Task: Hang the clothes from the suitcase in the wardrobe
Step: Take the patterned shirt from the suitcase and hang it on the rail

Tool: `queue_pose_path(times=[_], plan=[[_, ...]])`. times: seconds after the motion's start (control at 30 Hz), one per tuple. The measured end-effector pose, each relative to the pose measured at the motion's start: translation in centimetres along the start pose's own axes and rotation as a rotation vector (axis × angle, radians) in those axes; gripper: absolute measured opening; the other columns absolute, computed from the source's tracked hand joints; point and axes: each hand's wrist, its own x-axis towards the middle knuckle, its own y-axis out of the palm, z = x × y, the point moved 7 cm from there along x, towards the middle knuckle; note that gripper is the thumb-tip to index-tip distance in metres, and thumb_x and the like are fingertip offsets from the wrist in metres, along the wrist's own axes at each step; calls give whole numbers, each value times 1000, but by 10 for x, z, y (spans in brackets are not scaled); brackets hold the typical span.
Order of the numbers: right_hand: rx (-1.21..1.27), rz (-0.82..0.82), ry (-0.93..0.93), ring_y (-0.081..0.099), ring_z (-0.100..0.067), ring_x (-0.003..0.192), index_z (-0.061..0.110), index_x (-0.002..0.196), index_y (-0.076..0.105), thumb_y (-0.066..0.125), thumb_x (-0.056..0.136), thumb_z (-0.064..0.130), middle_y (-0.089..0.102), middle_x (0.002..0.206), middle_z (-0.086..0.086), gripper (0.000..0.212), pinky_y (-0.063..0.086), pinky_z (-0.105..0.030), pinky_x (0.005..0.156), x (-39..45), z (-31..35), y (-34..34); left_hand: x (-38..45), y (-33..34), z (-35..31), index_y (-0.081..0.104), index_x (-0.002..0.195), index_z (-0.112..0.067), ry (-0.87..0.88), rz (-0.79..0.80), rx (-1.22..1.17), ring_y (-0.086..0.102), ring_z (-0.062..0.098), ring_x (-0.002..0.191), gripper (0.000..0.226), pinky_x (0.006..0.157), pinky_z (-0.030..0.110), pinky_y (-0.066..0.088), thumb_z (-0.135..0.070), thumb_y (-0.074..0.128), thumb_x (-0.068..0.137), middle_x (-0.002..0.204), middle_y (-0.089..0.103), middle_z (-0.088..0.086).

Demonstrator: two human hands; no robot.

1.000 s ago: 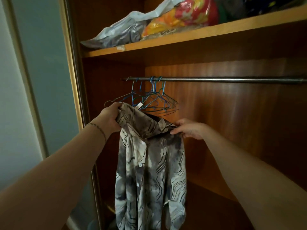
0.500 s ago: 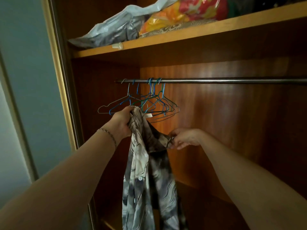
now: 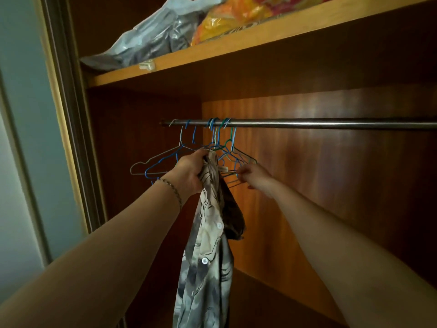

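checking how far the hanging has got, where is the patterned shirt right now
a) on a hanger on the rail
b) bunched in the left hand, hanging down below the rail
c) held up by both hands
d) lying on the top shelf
b: the left hand grips the patterned shirt by its top while the right hand reaches to the wire hangers on the rail.

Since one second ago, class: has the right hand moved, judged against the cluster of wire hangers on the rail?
Yes. The right hand has left the shirt collar and gone up to the wire hangers on the rail, now touching their lower wires.
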Motion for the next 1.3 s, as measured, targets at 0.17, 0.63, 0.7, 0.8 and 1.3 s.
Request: queue_pose_path(times=[0.17,0.63,0.7,0.8,1.3], plan=[[-126,-227,-68,51,-27,122,8,131,48,70,81,15,53,132,-12,55,41,-38,102,51,-2,-19,30,22,1,60,78,-9,25,-13,-17,61,27,63,34,72,38,53,-35,48,97,81,66,15],[-206,-299,-150,59,-24,94,26,87,59,53,88,53,67,99,-1,27,44,-36,82,94,17,-12,75,30,15,52,91,-10,24,-60,36,63,26,43,25,62,34,52,-30,41,101,54,65,17],[-250,-299,-145,57,-23,84,21,77,56,50,88,57,63,83,2,38,41,-34,75,95,18,-13,79,33,15,53,91,-9,39,-62,26,63,26,44,23,59,35,53,-28,43,100,52,64,14],[-178,-234,-189,63,-32,79,9,75,64,50,91,50,66,76,-10,46,42,-37,65,101,22,-13,82,37,15,52,86,-10,56,-61,18,63,26,42,22,48,32,54,-25,42,100,51,63,13],[164,-430,85,58,-17,62,9,85,72,59,88,30,69,80,-14,25,38,-25,57,77,-56,-75,75,22,34,55,68,-11,47,-65,80,59,27,50,30,52,29,50,-28,53,93,69,59,18]])
